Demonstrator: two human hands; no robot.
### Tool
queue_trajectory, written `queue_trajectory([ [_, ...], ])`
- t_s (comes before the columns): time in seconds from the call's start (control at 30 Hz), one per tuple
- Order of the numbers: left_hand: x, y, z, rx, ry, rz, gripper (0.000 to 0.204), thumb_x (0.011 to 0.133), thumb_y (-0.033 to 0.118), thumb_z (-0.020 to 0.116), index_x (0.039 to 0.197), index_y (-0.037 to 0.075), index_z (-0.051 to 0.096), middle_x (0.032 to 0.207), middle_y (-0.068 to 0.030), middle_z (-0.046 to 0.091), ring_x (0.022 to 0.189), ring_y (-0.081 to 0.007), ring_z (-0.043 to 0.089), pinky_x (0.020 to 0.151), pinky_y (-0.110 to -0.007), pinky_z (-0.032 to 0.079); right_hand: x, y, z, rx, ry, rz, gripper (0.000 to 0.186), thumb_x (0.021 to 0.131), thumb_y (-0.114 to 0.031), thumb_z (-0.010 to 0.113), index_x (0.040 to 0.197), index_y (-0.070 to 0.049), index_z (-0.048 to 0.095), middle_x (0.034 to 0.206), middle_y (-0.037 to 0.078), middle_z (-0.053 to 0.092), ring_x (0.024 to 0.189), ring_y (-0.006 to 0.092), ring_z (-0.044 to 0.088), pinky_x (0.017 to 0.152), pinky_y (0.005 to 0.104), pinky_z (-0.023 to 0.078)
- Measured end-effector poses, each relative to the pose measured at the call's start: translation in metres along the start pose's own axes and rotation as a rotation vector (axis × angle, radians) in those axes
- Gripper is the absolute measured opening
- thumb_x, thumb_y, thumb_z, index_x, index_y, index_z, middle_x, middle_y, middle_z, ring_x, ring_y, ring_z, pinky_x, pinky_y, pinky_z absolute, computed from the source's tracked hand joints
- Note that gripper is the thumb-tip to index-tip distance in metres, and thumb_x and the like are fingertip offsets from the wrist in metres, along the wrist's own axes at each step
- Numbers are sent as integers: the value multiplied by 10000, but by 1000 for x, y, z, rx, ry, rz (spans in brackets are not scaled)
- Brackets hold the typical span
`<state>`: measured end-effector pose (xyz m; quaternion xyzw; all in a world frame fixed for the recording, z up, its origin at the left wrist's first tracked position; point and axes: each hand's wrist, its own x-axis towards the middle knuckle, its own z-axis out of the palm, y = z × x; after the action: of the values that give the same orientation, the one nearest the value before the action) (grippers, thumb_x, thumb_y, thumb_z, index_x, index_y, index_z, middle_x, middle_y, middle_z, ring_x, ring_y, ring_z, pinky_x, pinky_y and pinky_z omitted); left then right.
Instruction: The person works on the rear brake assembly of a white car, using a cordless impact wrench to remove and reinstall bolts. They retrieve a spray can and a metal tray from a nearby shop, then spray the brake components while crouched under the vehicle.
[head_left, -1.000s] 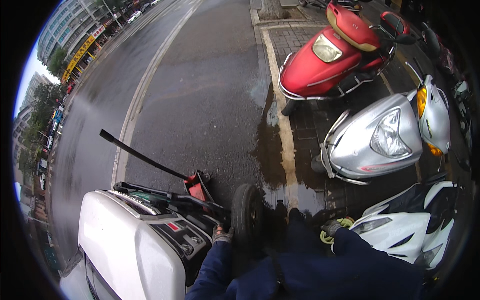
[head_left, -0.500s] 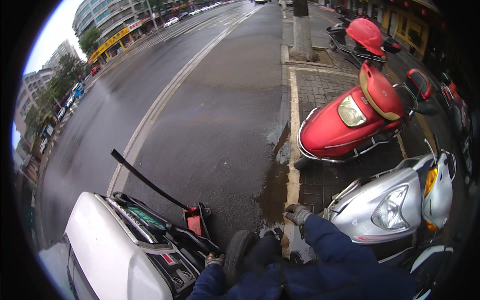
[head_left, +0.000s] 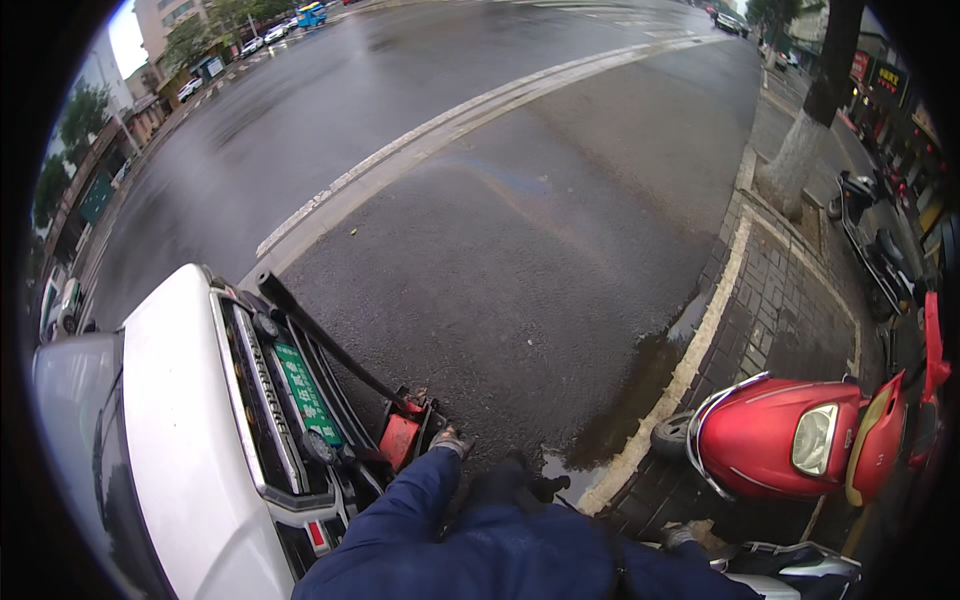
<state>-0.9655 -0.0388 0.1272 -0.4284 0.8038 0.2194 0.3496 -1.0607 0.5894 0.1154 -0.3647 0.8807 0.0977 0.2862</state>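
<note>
My left hand [head_left: 453,441], in a dirty work glove, is stretched forward at the right edge of a red floor jack [head_left: 400,436]. Whether it grips the jack or only touches it is too small to make out. The jack's long black handle [head_left: 335,348] slants up and left in front of a white vehicle [head_left: 180,400] with a green number plate [head_left: 306,395]. My right hand [head_left: 681,536], in a grey glove, is low at the right, close to a silver scooter [head_left: 790,567] partly cut off by the lower rim. Its fingers are indistinct.
A red scooter [head_left: 770,435] stands on the brick pavement to the right. A pale kerb [head_left: 690,375] runs beside a puddle [head_left: 630,410] on the wet road. Farther off are a whitewashed tree trunk [head_left: 795,165] and a dark scooter [head_left: 880,240].
My view has swung right and my body has shifted. My left hand has gone from beside the tyre to the jack. My right hand now appears lower and farther right. The tyre is out of sight.
</note>
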Motion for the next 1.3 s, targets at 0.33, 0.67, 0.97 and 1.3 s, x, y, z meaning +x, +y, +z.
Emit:
queue_trajectory([
  [0.33, 137, 143, -183, -331, 318, 268, 484, 767, 281, 694, 1141, -6, 585, 1124, -185, 619, 1055, -293, 590, 923, -374, 446, 182, 51, -196, 757, 68, 262, 399, 820, -334, 620, 1016, 14, 644, 892, 182, 660, 805, 282, 635, 734, 371, 495],
  [0.67, 207, 262, -216, -489, 67, -266, 456, 774, 266, 687, 1163, 80, 539, 802, -141, 639, 597, -267, 602, 504, -406, 489, 370, 269, -348, 1019, 116, 565, 437, 801, -385, 571, 1068, -49, 649, 1078, 195, 623, 1025, 331, 588, 902, 386, 444],
  [0.97, 320, 664, -319, -262, 30, 82, 363, 784, 207, 686, 1070, 75, 505, 783, -133, 612, 590, -252, 576, 458, -433, 474, 397, 448, -334, 1221, 241, 889, 426, 800, -406, 576, 1049, -71, 660, 1063, 177, 632, 1001, 321, 594, 886, 396, 452],
  [1.3, 361, 1275, -289, 187, 28, 810, 327, 712, 219, 739, 934, 12, 616, 915, -112, 664, 850, -230, 610, 769, -390, 488, 283, 481, -235, 1713, 209, 1745, 557, 783, -558, 556, 975, -48, 672, 921, 205, 651, 868, 300, 643, 776, 391, 491],
])
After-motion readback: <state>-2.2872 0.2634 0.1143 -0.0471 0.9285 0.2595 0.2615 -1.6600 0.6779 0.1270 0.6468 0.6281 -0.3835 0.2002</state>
